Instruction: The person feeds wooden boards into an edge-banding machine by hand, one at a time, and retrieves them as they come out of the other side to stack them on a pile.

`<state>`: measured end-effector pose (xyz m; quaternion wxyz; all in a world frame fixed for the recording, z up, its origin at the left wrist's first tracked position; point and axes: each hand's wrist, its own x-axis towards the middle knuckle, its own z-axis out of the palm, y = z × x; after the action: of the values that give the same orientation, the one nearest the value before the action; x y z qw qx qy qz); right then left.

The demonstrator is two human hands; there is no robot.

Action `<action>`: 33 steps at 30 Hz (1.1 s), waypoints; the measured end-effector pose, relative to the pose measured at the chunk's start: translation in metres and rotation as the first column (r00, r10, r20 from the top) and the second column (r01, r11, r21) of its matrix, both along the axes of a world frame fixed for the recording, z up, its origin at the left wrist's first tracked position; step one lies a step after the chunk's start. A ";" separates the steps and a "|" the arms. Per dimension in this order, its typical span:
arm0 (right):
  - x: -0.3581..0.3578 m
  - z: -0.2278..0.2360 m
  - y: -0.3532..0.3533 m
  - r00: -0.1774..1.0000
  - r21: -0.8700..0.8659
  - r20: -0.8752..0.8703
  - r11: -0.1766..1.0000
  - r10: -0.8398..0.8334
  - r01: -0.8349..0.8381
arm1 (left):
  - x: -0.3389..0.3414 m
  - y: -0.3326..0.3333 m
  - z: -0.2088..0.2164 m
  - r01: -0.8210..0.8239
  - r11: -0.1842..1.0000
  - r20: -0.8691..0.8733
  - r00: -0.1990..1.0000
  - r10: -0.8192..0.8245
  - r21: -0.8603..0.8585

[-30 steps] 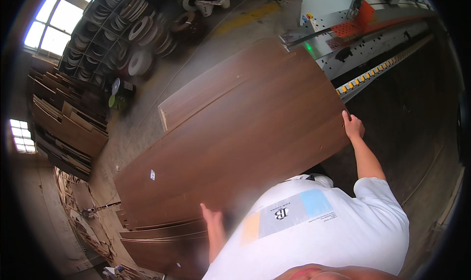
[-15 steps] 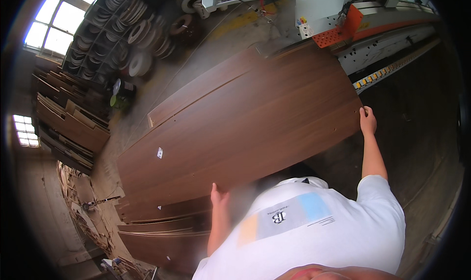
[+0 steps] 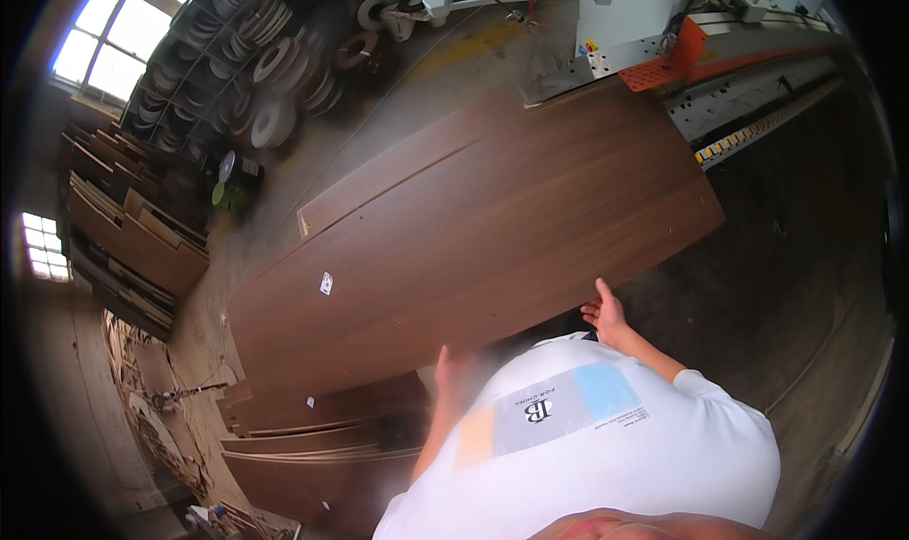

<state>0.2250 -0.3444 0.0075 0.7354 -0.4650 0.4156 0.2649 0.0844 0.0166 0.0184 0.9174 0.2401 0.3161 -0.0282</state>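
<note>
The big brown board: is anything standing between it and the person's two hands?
Nothing visible does. The right hand is at the near edge of the brown board, thumb overlapping its face; the left hand, blurred, is at that same edge, farther left.

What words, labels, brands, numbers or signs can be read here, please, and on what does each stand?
White shirt: dark lettering on an orange, grey and blue print; I leave its words uncopied.
Large brown panel: a white label, too small to read.
Pale machine: coloured marks, too small to read.
</note>
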 end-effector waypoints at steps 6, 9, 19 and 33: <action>-0.003 0.006 0.009 0.998 -0.068 0.004 0.996 0.062 -0.062 | -0.028 0.047 -0.021 -0.206 0.971 -0.183 0.957 0.226 0.122; -0.007 0.002 0.014 0.999 0.058 -0.037 0.998 -0.032 0.034 | -0.049 0.090 -0.038 -0.285 0.922 -0.284 0.890 0.356 0.263; 0.008 -0.016 0.027 0.998 -0.160 0.057 0.987 -0.022 0.031 | -0.044 0.104 -0.024 -0.156 0.920 -0.383 0.874 0.297 0.359; 0.027 -0.008 -0.017 0.992 -0.222 0.129 0.974 -0.009 0.038 | -0.016 0.050 0.000 -0.130 0.939 -0.457 0.846 0.273 0.319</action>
<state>0.2519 -0.3612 -0.0006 0.7065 -0.5558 0.4004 0.1777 0.0682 0.0666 0.0187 0.7607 0.3153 0.5649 0.0531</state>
